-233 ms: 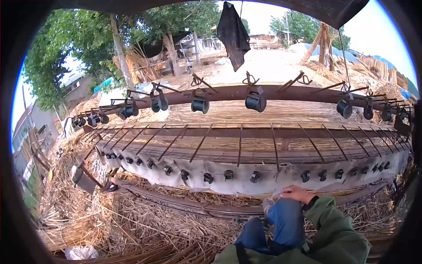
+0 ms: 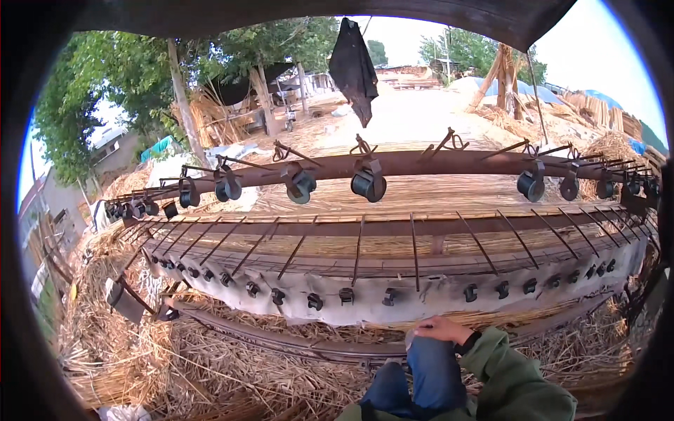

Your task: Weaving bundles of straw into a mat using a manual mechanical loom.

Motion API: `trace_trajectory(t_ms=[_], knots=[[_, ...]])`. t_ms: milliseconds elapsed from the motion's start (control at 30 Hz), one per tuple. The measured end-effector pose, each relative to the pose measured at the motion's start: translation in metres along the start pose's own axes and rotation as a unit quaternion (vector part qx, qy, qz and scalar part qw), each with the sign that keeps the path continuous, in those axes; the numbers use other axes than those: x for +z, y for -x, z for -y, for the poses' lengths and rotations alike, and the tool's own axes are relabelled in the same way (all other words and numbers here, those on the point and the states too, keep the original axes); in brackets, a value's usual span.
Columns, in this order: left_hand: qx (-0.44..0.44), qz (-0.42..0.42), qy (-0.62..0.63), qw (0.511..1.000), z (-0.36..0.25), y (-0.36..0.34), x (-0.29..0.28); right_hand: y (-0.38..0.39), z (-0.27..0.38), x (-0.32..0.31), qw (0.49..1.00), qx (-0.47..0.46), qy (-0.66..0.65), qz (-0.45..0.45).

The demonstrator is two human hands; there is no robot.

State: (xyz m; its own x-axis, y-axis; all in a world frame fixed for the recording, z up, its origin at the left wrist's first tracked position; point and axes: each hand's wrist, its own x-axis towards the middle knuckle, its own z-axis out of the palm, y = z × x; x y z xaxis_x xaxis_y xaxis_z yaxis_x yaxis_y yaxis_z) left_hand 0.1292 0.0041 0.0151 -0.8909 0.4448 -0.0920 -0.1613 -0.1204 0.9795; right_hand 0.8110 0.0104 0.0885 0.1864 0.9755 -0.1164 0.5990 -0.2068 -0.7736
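Front edge of the frame (image 2: 330,229): bare pale sheet (image 2: 430,298) ahead of the right hand (image 2: 444,330), a clear passage between small black spools (image 2: 390,297) either side. Farther in, thin rods (image 2: 415,245) block sideways travel, slots open between them; past their far ends a raised beam (image 2: 435,161) with hanging reels (image 2: 366,186) obstructs, widest gap right of centre. Left end looks crowded, though too small to judge gaps.
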Motion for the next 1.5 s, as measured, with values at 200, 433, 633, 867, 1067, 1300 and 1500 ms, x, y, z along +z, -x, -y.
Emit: trace_trajectory(t_ms=[200, 433, 633, 867, 1067, 1300, 1500], knots=[[0.256, 0.154, -0.291, 0.909, -0.061, 0.142, 0.119, -0.008, 0.007, 0.010, 1.000, -0.021, 0.021, -0.009], [0.229, 0.443, -0.052, 0.865, -0.051, 0.217, 0.208, 0.012, 0.017, 0.005, 0.999, -0.032, 0.038, -0.005], [0.199, 0.631, -0.049, 0.748, 0.005, 0.296, 0.243, 0.053, 0.116, 0.005, 0.972, -0.222, -0.067, -0.029], [0.239, 0.716, -0.100, 0.648, 0.028, 0.367, 0.262, 0.054, 0.178, 0.005, 0.894, -0.229, -0.386, -0.006], [0.271, 0.723, -0.059, 0.632, 0.015, 0.369, 0.263, 0.037, 0.210, 0.016, 0.883, -0.260, -0.390, 0.030], [0.262, 0.807, -0.019, 0.530, 0.000, 0.377, 0.259, 0.055, 0.213, -0.009, 0.804, -0.301, -0.498, -0.123], [0.349, 0.839, 0.029, 0.416, 0.033, 0.415, 0.241, 0.144, 0.161, -0.048, 0.777, -0.305, -0.485, -0.263]])
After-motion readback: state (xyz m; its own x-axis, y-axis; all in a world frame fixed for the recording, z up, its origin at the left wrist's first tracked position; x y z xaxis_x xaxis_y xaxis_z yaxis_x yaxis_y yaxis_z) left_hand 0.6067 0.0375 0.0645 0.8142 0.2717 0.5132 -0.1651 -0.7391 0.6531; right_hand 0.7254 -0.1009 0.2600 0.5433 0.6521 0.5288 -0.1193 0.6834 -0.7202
